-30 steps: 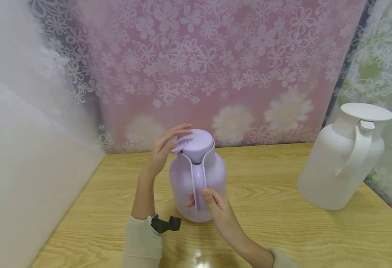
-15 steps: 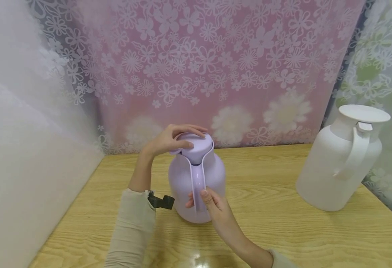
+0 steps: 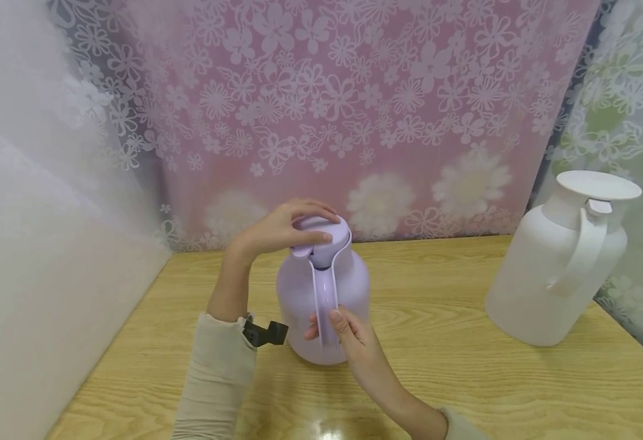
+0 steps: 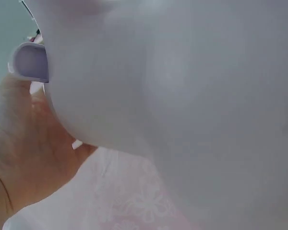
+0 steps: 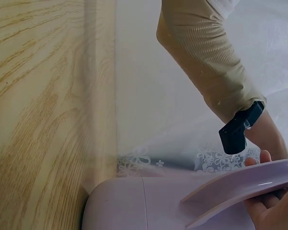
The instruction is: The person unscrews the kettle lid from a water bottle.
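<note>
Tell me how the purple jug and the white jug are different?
The purple jug is lilac and looks smaller; the white jug looks bigger. The purple jug is held: the left hand grips its lid and the right hand its handle. Nobody touches the white jug. Both stand upright on the wooden table, each with a lid and a loop handle.

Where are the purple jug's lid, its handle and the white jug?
lid (image 3: 327,235), head view, top face.
handle (image 3: 324,293), head view, middle of the strap.
white jug (image 3: 552,287), head view, body.
</note>
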Available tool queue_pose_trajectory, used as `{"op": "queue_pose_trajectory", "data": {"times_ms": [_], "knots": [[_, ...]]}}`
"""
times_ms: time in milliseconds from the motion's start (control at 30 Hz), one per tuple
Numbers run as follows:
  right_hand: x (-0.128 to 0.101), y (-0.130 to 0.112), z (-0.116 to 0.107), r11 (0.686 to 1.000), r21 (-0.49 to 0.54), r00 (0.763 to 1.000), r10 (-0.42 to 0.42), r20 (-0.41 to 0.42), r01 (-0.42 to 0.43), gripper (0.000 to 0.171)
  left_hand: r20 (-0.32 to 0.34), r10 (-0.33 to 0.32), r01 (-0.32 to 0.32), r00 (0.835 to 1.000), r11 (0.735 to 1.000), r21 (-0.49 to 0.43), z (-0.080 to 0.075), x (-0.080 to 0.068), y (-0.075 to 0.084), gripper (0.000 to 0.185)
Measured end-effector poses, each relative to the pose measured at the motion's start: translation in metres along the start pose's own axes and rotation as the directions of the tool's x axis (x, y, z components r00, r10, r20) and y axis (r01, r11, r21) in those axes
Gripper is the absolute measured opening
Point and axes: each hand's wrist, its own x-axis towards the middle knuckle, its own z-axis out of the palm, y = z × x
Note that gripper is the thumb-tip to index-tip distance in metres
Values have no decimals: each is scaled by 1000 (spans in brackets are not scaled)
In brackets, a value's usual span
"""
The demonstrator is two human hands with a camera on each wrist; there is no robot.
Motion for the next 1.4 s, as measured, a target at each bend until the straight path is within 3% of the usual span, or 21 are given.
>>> {"op": "queue_pose_trajectory", "data": {"times_ms": [100, 200, 300, 367, 467, 533, 600, 700, 833, 1067, 1167, 1400], "knots": [[0, -1, 0, 1000, -4, 1000, -7, -3, 7, 32, -52, -74, 81, 996, 983, 163, 4, 3, 0, 38], [0, -1, 0, 1000, -3, 1000, -14, -4, 14, 31, -112, -125, 154, 986, 940, 305, 9, 6, 3, 45], [0, 0, 0, 1000, 4, 1000, -17, -2, 17, 31, -162, -142, 196, 977, 898, 395, 13, 6, 7, 50], [0, 0, 0, 1000, 6, 1000, -21, -1, 22, 31, -184, -134, 201, 974, 886, 419, 14, 6, 7, 50], [0, 0, 1, 1000, 4, 1000, -24, 0, 24, 31, -191, -73, 140, 979, 920, 365, 13, 3, 5, 45], [0, 0, 1, 1000, -1, 1000, -25, 2, 25, 31, -177, 1, 46, 984, 965, 259, 10, -1, 5, 41], [0, 0, 1, 1000, -7, 1000, -23, 1, 23, 31, -152, 65, -47, 986, 991, 123, 7, -6, 4, 40], [0, 0, 1, 1000, -12, 1000, -17, -3, 17, 31, -113, 109, -118, 988, 990, -72, 5, -12, 3, 42], [-1, 0, 0, 1000, -12, 1000, -8, -5, 7, 31, -89, 110, -125, 990, 975, -186, 5, -15, -1, 43], [-1, 0, 0, 1000, -1, 1000, 0, 2, 0, 31, -72, 202, -213, 977, 944, -252, 6, -17, -5, 41], [-1, 0, 0, 1000, 2, 1000, 6, 6, -6, 31, -81, 160, -175, 984, 957, -230, 7, -18, -5, 39], [0, 0, -1, 1000, -3, 1000, 21, 8, -21, 32, -163, 26, -32, 986, 999, -35, 10, -21, 4, 41]]}}
